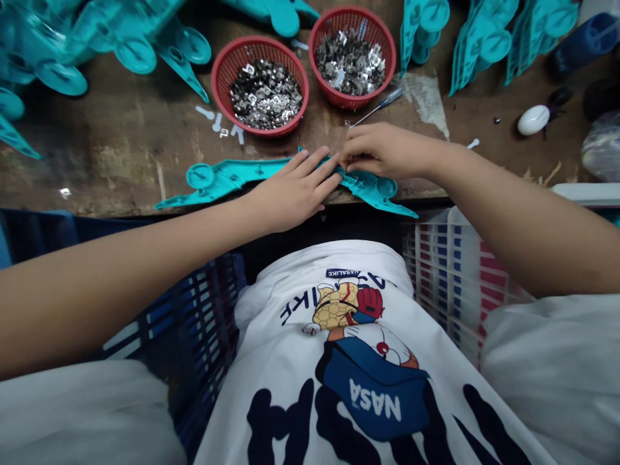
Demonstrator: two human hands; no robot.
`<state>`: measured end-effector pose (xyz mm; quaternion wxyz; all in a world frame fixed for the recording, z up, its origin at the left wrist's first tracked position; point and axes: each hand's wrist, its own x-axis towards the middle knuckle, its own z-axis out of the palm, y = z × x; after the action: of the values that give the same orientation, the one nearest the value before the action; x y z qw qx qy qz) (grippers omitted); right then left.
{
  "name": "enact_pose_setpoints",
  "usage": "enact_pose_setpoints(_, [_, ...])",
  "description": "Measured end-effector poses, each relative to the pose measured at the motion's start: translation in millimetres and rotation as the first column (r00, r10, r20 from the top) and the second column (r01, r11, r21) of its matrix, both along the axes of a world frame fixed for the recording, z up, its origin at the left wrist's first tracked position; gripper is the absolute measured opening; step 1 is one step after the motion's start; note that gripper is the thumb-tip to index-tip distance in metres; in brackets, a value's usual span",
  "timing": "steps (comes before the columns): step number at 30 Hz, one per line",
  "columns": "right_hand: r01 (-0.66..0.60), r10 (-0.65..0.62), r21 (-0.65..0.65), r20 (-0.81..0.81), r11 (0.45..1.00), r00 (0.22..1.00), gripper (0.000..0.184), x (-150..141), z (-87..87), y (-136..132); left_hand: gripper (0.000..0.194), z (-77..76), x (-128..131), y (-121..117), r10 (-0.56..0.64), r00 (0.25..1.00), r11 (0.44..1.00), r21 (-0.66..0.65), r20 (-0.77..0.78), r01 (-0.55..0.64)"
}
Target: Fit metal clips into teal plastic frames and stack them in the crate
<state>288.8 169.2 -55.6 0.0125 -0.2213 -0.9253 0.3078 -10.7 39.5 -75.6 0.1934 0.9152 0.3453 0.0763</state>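
Observation:
A long, bowed teal plastic part [227, 173] with round discs near both pointed ends lies along the table's near edge. My left hand [300, 190] rests flat across its middle, fingers stretched out and slightly apart. Just to the right, my right hand [375, 152] has its fingers pinched together over the part, close to the left fingertips. Whatever sits in that pinch is hidden. Beyond my hands stand two red plastic baskets, the left basket [216, 81] and the right basket [390, 58], both filled with small shiny metal clips [268, 93].
A screwdriver [387, 100] lies behind my right hand. More teal parts [135, 55] are heaped at the back left, and others [479, 48] stand at the back right. Small white pieces [216, 123] lie beside the left basket. Plastic crates [440, 258] flank my lap.

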Motion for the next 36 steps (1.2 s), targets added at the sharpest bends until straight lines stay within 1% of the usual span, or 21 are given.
enact_pose_setpoints(3, [0.039, -0.039, 0.003, 0.017, 0.999, 0.999, 0.033, -1, 3.4, -5, 0.078, -2.0, 0, 0, -0.009, 1.000, 1.000, 0.014, -0.004, 0.009])
enact_pose_setpoints(9, [0.140, -0.139, -0.012, 0.033, 0.990, 0.990, 0.030, -3, 4.8, -14, 0.075, -5.5, -1, 0, -0.008, 1.000, 1.000, 0.021, 0.003, 0.007])
enact_pose_setpoints(12, [0.159, -0.159, -0.024, 0.031, 0.987, 0.987, 0.028, -1, 3.2, -15, 0.073, -5.6, -2, 0, -0.012, 1.000, 1.000, 0.015, 0.003, 0.012])
enact_pose_setpoints(15, [0.146, -0.146, -0.034, 0.009, 0.989, 0.989, 0.034, 1, -2.2, -11, 0.071, -5.4, -1, 0, -0.006, 1.000, 1.000, -0.002, 0.015, 0.006])
enact_pose_setpoints(18, [0.097, -0.099, -0.037, -0.034, 0.995, 0.995, 0.046, 3, -8.1, -5, 0.071, -6.4, -1, 0, 0.004, 1.000, 1.000, -0.014, 0.026, -0.003])
enact_pose_setpoints(20, [0.064, -0.065, -0.032, -0.038, 0.997, 0.997, 0.051, 3, -9.1, -3, 0.070, -7.9, -1, 1, 0.004, 0.999, 1.000, -0.008, 0.037, -0.004])
enact_pose_setpoints(22, [0.067, -0.067, -0.031, -0.018, 0.997, 0.998, 0.049, 4, -7.4, -4, 0.071, -9.7, -1, 1, -0.004, 0.999, 1.000, 0.002, 0.040, 0.004])
enact_pose_setpoints(24, [0.089, -0.089, -0.028, 0.002, 0.996, 0.996, 0.042, 4, -5.2, -6, 0.072, -10.9, -2, 1, -0.015, 0.999, 1.000, 0.009, 0.038, 0.015])
enact_pose_setpoints(27, [0.090, -0.090, 0.001, -0.010, 0.996, 0.996, 0.036, 6, -5.1, -12, 0.072, -11.0, -3, 1, -0.030, 0.999, 0.999, 0.017, 0.022, 0.030])
enact_pose_setpoints(32, [0.102, -0.099, 0.077, -0.052, 0.992, 0.994, 0.037, 8, -10.9, -19, 0.077, -9.9, -3, -1, -0.027, 1.000, 0.999, 0.028, -0.001, 0.027])
enact_pose_setpoints(36, [0.085, -0.083, 0.120, -0.014, 0.989, 0.996, 0.039, 9, -11.8, -21, 0.078, -9.6, -1, -1, -0.024, 1.000, 0.999, 0.028, 0.009, 0.024])
